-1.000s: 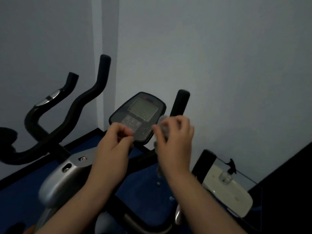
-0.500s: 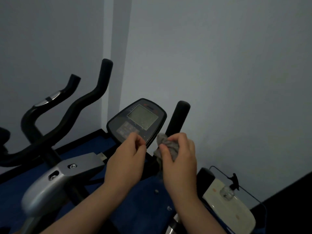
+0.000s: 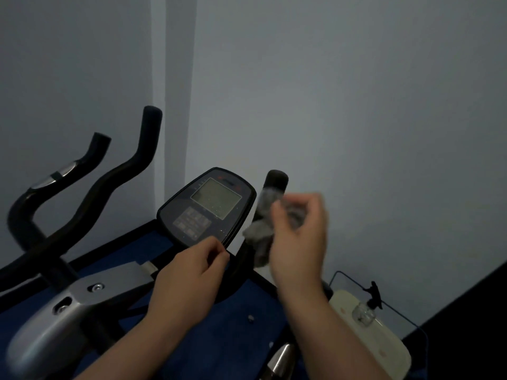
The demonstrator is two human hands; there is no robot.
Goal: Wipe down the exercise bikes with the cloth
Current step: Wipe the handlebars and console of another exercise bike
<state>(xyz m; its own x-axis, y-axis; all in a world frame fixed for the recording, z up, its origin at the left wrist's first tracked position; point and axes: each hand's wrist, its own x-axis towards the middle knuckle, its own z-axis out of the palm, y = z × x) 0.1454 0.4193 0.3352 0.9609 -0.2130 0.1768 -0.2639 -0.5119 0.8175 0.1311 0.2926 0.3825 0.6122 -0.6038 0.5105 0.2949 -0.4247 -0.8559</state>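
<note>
A black exercise bike console (image 3: 208, 207) with a grey screen and keypad stands in front of me. Its right handlebar grip (image 3: 275, 181) rises just beside it. My right hand (image 3: 300, 239) grips a crumpled grey cloth (image 3: 260, 231) against that grip; the hand is blurred. My left hand (image 3: 189, 278) hangs with curled fingers just below the console's lower edge and holds nothing I can see. A second bike's black handlebars (image 3: 109, 179) curve up at the left, above its silver frame (image 3: 68, 305).
Grey walls meet in a corner behind the bikes. Blue floor matting (image 3: 233, 325) lies below. A cream-coloured machine part (image 3: 370, 338) with a thin black wire frame sits at the lower right, and a chrome post (image 3: 279, 360) shows at the bottom.
My right hand has lifted the cloth up and to the right onto the handlebar grip. My left hand has let go of the cloth and dropped below the console.
</note>
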